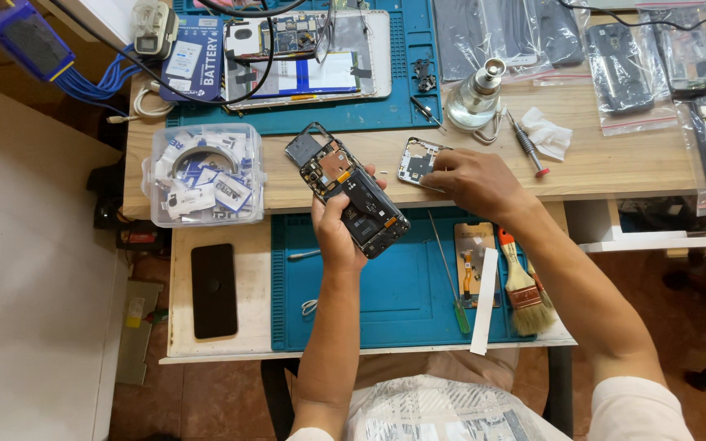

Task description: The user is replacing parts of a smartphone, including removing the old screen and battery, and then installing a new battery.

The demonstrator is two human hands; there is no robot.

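Seen from the head camera: left hand (338, 233) wrapped around an opened phone (346, 189), back cover off, held up above the near blue mat (402, 302). Right hand (477, 181) resting on the wooden desk (614, 159), fingers pinching a small silver frame piece (415, 160). Looks like the taking-apart step. Next likely needs a careful lift of that piece.

One head-worn camera looks almost straight down from above the person's lap. It sits fairly high, taking in the whole worktop (614, 163), both forearms and floor at the left.
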